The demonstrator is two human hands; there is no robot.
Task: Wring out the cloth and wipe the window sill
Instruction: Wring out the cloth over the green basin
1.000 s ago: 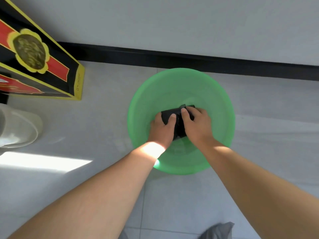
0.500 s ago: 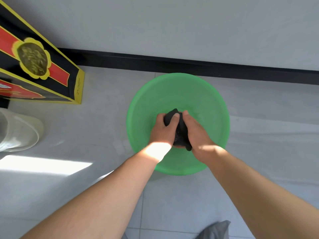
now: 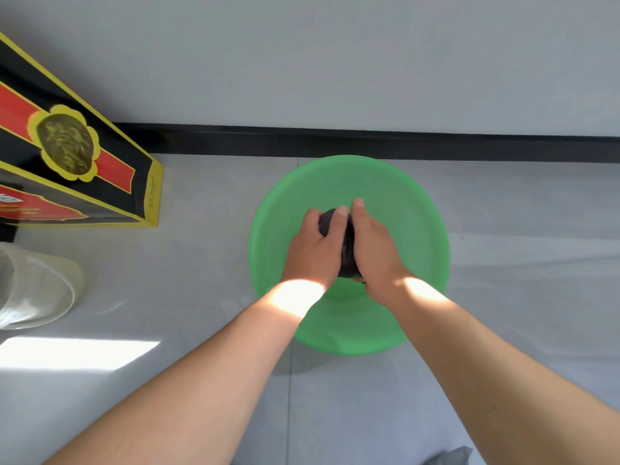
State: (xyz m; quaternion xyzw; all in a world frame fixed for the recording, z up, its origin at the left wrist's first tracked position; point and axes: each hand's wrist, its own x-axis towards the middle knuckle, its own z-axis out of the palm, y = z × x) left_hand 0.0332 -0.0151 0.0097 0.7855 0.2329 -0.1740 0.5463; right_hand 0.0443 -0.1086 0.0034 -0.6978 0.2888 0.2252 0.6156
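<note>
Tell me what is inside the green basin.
Within the green basin, the left hand and right hand squeeze a bunched dark cloth. They cover the basin's middle; whether water lies there cannot be seen.

Grey tiled floor (image 3: 188, 263) carries a green basin (image 3: 419, 229) centrally, a black-red-yellow box (image 3: 110, 182) far left, a translucent container (image 3: 40, 293) left.

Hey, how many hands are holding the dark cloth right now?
2. The left hand grips the cloth's left side and the right hand its right side, both over the green basin.
</note>
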